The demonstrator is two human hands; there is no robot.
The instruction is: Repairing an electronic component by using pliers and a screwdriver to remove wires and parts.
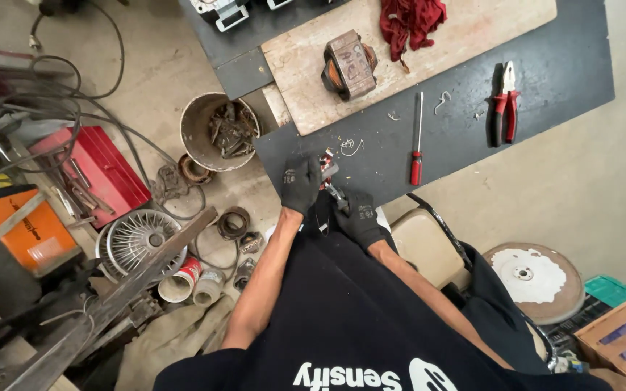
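Gloved hands (331, 195) around small metal part (327, 171)

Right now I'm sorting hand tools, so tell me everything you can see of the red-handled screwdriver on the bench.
The screwdriver has a slim bare metal shaft and a red handle. It lies flat on the dark bench top, handle toward the person, tip pointing at the wooden board. Nothing touches it; the pliers lie apart to its right.
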